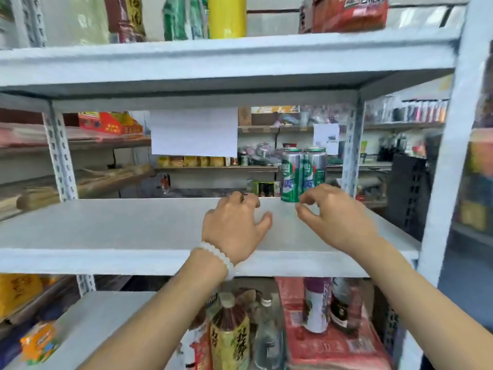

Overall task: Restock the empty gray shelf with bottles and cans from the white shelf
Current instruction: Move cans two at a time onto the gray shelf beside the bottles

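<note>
Head cam: two green cans (302, 173) sit far right on the gray shelf (133, 225). My left hand (234, 225) and right hand (333, 214) hover near them, fingers loosely curled, holding nothing.

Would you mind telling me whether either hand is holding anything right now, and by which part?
Nothing is held. The left hand rests on the gray shelf; the right hand hovers loosely curled, just in front of the two green cans.

Small shop; metal racks (226, 57) stocked with packaged snacks (349, 13), drink cans (292, 174), bottles (229, 335).
</note>
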